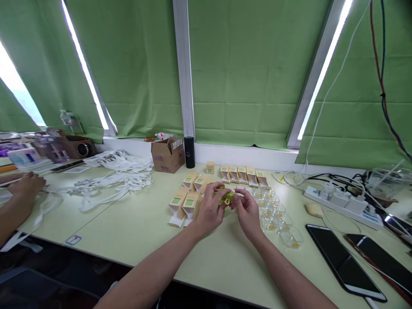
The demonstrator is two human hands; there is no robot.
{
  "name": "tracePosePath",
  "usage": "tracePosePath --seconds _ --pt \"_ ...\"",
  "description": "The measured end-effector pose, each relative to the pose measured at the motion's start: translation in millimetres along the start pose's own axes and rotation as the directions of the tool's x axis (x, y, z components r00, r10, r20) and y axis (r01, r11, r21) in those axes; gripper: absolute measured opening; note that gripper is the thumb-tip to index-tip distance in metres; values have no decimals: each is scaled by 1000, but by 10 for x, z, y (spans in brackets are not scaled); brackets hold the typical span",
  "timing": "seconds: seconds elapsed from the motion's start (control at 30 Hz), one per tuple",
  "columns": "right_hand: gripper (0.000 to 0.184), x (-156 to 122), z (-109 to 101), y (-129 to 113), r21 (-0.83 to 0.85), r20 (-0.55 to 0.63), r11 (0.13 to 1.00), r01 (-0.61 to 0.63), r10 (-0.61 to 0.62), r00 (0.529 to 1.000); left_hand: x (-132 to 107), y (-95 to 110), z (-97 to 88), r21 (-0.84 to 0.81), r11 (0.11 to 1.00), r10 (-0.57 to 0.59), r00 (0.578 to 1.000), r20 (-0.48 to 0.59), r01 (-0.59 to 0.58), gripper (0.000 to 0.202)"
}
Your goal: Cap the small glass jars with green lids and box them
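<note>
My left hand [210, 211] and my right hand [248, 209] meet over the pale green table [135, 227], both pinched on a small bright green item [226, 197] held between them. Small tan boxes with green labels [185, 205] lie open just left of my left hand. A row of the same boxes [243, 175] stands behind my hands. Several clear plastic cups with yellow bits inside [276, 214] sit in a line to the right of my right hand.
A cardboard box [168, 155] and a black cylinder [189, 152] stand near the window sill. White straps [111, 178] lie heaped at left, where another person's hand [27, 185] rests. A power strip [341, 201], cables and two dark phones or tablets [344, 261] lie at right.
</note>
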State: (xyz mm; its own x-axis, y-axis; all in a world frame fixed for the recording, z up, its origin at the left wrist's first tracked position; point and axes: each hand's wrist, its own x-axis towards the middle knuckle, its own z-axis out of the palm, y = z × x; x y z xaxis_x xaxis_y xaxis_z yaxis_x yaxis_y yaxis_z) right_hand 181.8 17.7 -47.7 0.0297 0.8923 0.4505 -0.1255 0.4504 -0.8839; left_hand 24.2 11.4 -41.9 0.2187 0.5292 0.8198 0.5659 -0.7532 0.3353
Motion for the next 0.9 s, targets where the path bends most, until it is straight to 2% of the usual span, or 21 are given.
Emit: tracePosePath --seconds 0.1,0.17,0.27,0.33,0.47,0.6,0.67,0.73,0.8,0.83,0.9 --pt "49 -5 9 -4 14 -3 1000 -22 22 1000 11 -26 -3 32 999 3 1000 -3 -3 49" --pt "50 -7 6 -12 3 -21 1000 3 -3 1000 19 -35 -3 4 999 -38 999 -23 38 47" --pt "50 -6 -15 -31 -11 -31 1000 29 -29 999 34 -36 5 -117 980 -168 986 -23 164 45" --pt "49 -5 -32 -43 -8 -28 1000 21 -21 999 46 -40 22 -232 933 -282 959 4 276 42" --pt "48 0 -57 -55 -8 -16 1000 14 -14 1000 69 -104 92 -500 742 -481 874 65 446 42" --pt "45 22 -86 -107 -44 -92 999 20 -24 996 76 -223 167 -713 468 -606 777 171 522 51" --pt "40 39 -123 -196 -98 -145 995 20 -34 989 79 -266 187 -759 366 -657 727 200 539 54" --pt "34 47 -193 -340 -202 -179 979 37 -74 981 86 -282 188 -800 293 -679 703 211 523 56" --pt "29 34 -307 -518 -388 -148 915 112 -182 972 97 -273 176 -830 247 -679 700 219 500 55" --pt "26 16 -384 -607 -496 -102 852 167 -248 963 103 -264 168 -839 233 -680 700 221 492 54" --pt "23 -41 -582 -758 -708 47 645 289 -364 930 114 -248 154 -849 218 -687 694 216 481 52"
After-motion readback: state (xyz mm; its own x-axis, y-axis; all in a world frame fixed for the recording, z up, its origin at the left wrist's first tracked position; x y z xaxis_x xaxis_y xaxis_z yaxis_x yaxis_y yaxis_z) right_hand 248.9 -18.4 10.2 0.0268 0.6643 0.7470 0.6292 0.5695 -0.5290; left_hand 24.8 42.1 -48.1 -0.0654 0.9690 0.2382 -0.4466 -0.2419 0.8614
